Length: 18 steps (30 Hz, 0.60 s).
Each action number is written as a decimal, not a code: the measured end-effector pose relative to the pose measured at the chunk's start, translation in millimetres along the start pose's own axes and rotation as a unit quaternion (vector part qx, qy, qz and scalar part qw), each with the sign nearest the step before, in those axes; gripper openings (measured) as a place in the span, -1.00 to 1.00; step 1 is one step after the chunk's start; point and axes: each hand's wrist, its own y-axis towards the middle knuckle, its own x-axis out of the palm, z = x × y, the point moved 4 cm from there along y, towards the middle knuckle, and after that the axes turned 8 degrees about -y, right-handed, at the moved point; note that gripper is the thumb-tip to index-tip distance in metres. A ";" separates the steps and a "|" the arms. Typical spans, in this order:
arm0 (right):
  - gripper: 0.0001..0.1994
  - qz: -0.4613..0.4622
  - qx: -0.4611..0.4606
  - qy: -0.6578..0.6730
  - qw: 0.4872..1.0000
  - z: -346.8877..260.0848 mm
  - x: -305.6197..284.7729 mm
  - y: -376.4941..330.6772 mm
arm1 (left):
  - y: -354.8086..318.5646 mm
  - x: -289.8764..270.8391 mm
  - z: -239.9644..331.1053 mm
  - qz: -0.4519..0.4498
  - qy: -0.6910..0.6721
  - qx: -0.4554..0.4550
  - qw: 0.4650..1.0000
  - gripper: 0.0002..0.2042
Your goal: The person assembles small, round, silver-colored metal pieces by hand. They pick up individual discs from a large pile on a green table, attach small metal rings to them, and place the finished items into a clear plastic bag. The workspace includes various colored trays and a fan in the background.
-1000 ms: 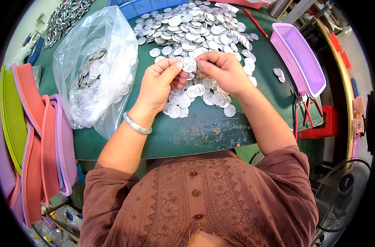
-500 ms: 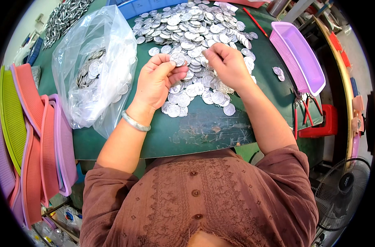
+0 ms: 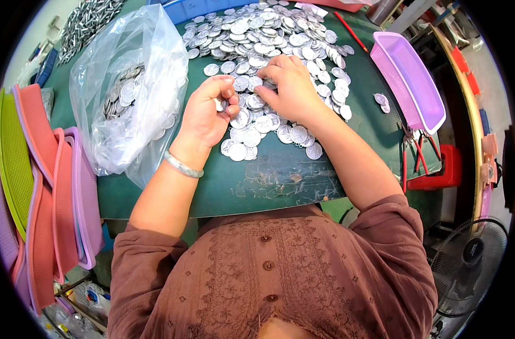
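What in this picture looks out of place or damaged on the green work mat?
Two things stand out. The green mat is scratched and worn pale near its front edge. Two small silver discs lie apart from the main pile of discs, beside the purple tray. Nothing looks spilled.

Way too many silver discs [image 3: 268, 34] to count, plus one clear bag [image 3: 127, 85] of them on the left, one purple tray [image 3: 410, 85] right, two hands working, one red pencil [image 3: 350, 31].
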 end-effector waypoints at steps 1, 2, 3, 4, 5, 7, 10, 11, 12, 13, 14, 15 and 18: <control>-0.84 -0.012 0.015 0.013 1.000 1.9 1.7 0.2 | -0.1 0.2 -1.3 0.008 0.018 -0.001 1.000 -0.85; -0.85 -0.024 0.030 0.025 0.999 4.6 2.6 -0.1 | -0.4 0.6 -2.6 0.016 0.035 -0.002 0.999 -0.85; -0.86 -0.035 0.045 0.039 0.998 6.7 4.0 -0.2 | -0.5 1.2 -3.0 0.019 0.059 0.006 0.998 -0.86; -0.89 -0.056 0.060 0.055 0.995 7.2 5.7 0.1 | -0.9 2.0 -3.6 0.021 0.082 0.014 0.996 -0.86; -0.88 -0.058 0.064 0.053 0.995 6.4 5.6 0.3 | -1.5 3.1 -4.1 0.024 0.105 0.022 0.994 -0.87; -0.85 -0.061 0.076 0.047 0.994 5.9 4.7 -0.8 | -3.3 6.1 -4.8 0.046 0.130 0.025 0.990 -0.84; -0.80 -0.023 0.055 0.023 0.998 1.1 4.2 0.5 | -2.7 4.8 -5.8 0.066 0.159 0.023 0.985 -0.80; -0.78 -0.034 0.045 0.002 0.998 -1.5 4.1 0.3 | -2.1 4.4 -5.8 0.074 0.170 0.018 0.982 -0.79; -0.76 -0.044 0.033 -0.019 0.998 -5.3 3.2 0.3 | -1.7 3.9 -4.9 0.081 0.183 0.014 0.980 -0.77; -0.75 -0.054 0.022 -0.039 0.998 -8.5 2.6 0.7 | -1.2 3.7 -3.5 0.084 0.189 0.008 0.978 -0.77; -0.75 -0.066 0.028 -0.035 0.997 -9.7 2.7 1.5 | -0.8 3.4 -1.6 0.087 0.195 0.003 0.977 -0.76; -0.76 -0.079 0.035 -0.032 0.996 -10.6 2.7 2.1 | -0.7 3.5 -0.6 0.088 0.201 -0.003 0.976 -0.75; -0.77 -0.093 0.051 -0.026 0.994 -11.1 5.6 3.3 | -1.8 5.5 -0.4 0.091 0.222 -0.003 0.971 -0.74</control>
